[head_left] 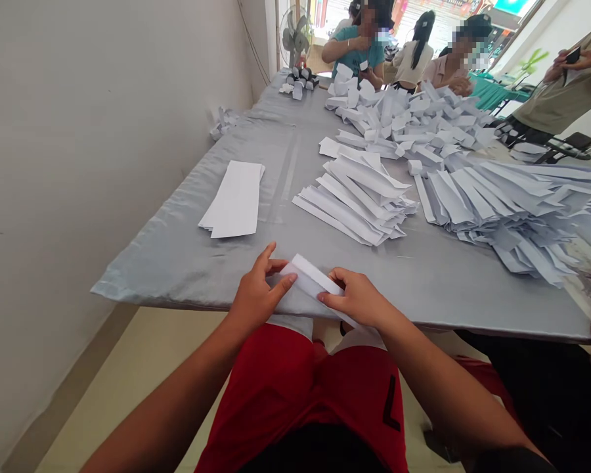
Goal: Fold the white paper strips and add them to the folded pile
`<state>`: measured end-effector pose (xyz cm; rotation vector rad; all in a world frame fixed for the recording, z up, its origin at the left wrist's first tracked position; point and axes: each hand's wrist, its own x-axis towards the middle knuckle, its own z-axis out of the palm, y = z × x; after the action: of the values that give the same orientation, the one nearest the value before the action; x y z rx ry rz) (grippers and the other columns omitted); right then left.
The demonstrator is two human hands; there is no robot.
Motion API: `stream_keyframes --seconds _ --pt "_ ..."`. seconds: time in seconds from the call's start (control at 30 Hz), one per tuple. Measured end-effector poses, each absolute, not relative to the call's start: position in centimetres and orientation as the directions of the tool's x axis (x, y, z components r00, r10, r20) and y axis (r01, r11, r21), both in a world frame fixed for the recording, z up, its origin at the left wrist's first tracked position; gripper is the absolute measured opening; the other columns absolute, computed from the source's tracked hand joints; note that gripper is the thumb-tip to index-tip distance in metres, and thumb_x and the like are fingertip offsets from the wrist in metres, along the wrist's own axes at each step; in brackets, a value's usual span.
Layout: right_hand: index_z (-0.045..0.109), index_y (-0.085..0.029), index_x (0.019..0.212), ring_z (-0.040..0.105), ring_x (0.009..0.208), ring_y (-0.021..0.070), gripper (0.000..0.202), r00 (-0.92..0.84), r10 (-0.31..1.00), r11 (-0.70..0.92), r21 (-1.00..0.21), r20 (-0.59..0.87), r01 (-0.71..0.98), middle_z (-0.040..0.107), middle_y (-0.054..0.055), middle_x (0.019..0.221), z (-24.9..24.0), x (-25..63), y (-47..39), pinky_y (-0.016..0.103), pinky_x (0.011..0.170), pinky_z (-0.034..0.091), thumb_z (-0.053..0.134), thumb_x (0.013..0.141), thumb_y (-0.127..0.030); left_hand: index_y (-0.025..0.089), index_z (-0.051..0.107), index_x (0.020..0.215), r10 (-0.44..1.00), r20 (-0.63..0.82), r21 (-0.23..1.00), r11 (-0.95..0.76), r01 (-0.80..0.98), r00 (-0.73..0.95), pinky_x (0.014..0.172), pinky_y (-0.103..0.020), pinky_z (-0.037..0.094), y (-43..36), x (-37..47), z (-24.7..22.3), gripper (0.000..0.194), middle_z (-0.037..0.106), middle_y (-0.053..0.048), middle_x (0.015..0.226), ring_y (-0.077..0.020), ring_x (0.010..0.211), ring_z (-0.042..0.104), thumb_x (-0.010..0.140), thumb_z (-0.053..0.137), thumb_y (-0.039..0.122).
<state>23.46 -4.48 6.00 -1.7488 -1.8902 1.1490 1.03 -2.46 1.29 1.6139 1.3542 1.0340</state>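
Observation:
Over the near edge of the table, a strip of white paper [311, 277] with a folded-over long edge is held between both hands. My left hand [262, 287] pinches its left end between thumb and fingers, with the index finger raised. At the other end, my right hand [355, 295] grips the strip, thumb on top and fingers curled behind. Beyond my left hand lies a flat stack of white paper strips [236, 200]. A loose pile of folded paper strips [357, 190] is spread out just past my right hand.
A grey cloth [177, 263] covers the table. More folded strips [502, 203] fan out at right, and a heap of folded paper pieces [404, 121] covers the far side. Several people sit or stand around, one person [357, 49] at the far end. A wall [103, 131] borders the left.

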Motion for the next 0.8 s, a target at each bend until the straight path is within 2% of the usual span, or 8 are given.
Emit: stream_keyframes --seconds 0.07,0.13,0.2,0.27,0.37,0.43,0.63,0.8 --pt "0.059 -0.022 0.084 0.054 0.070 0.0154 0.026 -0.195 0.944 -0.108 -0.806 -0.267 0.582 0.062 -0.002 0.079 6.4 23.0 -4.2 0.027 0.061 0.038 0.072 0.077 -0.043 0.018 0.047 0.143 0.993 0.055 0.983 -0.073 0.166 0.109 0.085 -0.038 0.055 -2.0 1.6 2.2 0.076 0.074 -0.004 0.092 -0.0227 0.089 0.071 0.082 0.066 0.059" --pt "0.061 -0.021 0.089 0.057 0.077 0.0168 0.031 -0.213 0.945 -0.123 -0.872 -0.250 0.474 0.065 0.000 0.088 6.5 22.5 -3.7 0.029 0.066 0.042 0.073 0.075 -0.046 0.017 0.064 0.120 0.985 0.048 0.997 -0.057 0.052 0.168 0.074 -0.034 0.054 -1.4 2.2 2.9 0.057 0.070 -0.002 0.077 -0.0193 0.075 0.067 0.082 0.066 0.060" --pt "0.061 -0.021 0.092 0.058 0.080 0.0174 0.037 -0.239 0.943 -0.129 -0.915 -0.232 0.382 0.066 0.002 0.091 6.3 22.0 -3.1 0.030 0.069 0.044 0.075 0.073 -0.049 0.018 0.069 0.089 0.974 0.060 0.996 -0.072 0.043 0.218 0.066 -0.031 0.051 -0.7 2.8 3.3 0.042 0.065 -0.001 0.068 -0.0165 0.065 0.061 0.081 0.066 0.059" --pt "0.059 -0.021 0.089 0.056 0.076 0.0166 0.040 -0.252 0.949 -0.113 -0.951 -0.189 0.288 0.064 0.001 0.086 5.7 21.7 -2.3 0.030 0.068 0.044 0.073 0.074 -0.055 0.019 0.065 0.074 0.970 0.058 0.996 -0.073 0.055 0.236 0.061 -0.029 0.049 -0.2 3.3 3.5 0.039 0.061 0.001 0.064 -0.0149 0.061 0.057 0.079 0.067 0.058" --pt "0.057 -0.022 0.082 0.051 0.067 0.0144 0.039 -0.209 0.973 -0.057 -0.984 -0.093 0.168 0.058 -0.002 0.073 4.5 21.5 -1.0 0.028 0.063 0.042 0.063 0.079 -0.060 0.020 0.066 0.081 0.968 0.024 0.999 -0.031 0.027 0.250 0.057 -0.028 0.047 0.3 3.6 3.2 0.035 0.060 0.002 0.065 -0.0148 0.060 0.055 0.078 0.067 0.055" --pt "0.058 -0.022 0.078 0.049 0.063 0.0136 0.036 -0.168 0.984 -0.029 -0.987 -0.055 0.157 0.055 -0.003 0.067 3.7 21.5 -0.4 0.028 0.061 0.041 0.060 0.079 -0.058 0.020 0.066 0.086 0.965 0.007 1.000 -0.013 0.020 0.260 0.057 -0.028 0.047 0.4 3.7 2.8 0.033 0.060 0.002 0.066 -0.0152 0.061 0.056 0.078 0.066 0.052" --pt "0.056 -0.022 0.065 0.045 0.058 0.0128 0.031 -0.120 0.992 -0.012 -0.977 -0.038 0.211 0.050 -0.004 0.059 2.3 21.6 -0.1 0.027 0.058 0.037 0.059 0.077 -0.051 0.020 0.059 0.074 0.957 -0.010 0.996 -0.017 0.091 0.289 0.061 -0.029 0.046 0.3 3.2 1.4 0.032 0.058 0.002 0.067 -0.0151 0.062 0.055 0.083 0.059 0.051" --pt "0.060 -0.022 0.077 0.046 0.057 0.0125 0.028 -0.123 0.992 -0.006 -0.990 -0.023 0.140 0.051 -0.005 0.060 1.8 21.7 -0.3 0.027 0.058 0.039 0.062 0.076 -0.049 0.020 0.062 0.082 0.960 0.010 0.993 -0.042 0.108 0.278 0.064 -0.030 0.047 0.2 3.1 0.9 0.028 0.060 0.002 0.071 -0.0151 0.065 0.055 0.083 0.060 0.048"
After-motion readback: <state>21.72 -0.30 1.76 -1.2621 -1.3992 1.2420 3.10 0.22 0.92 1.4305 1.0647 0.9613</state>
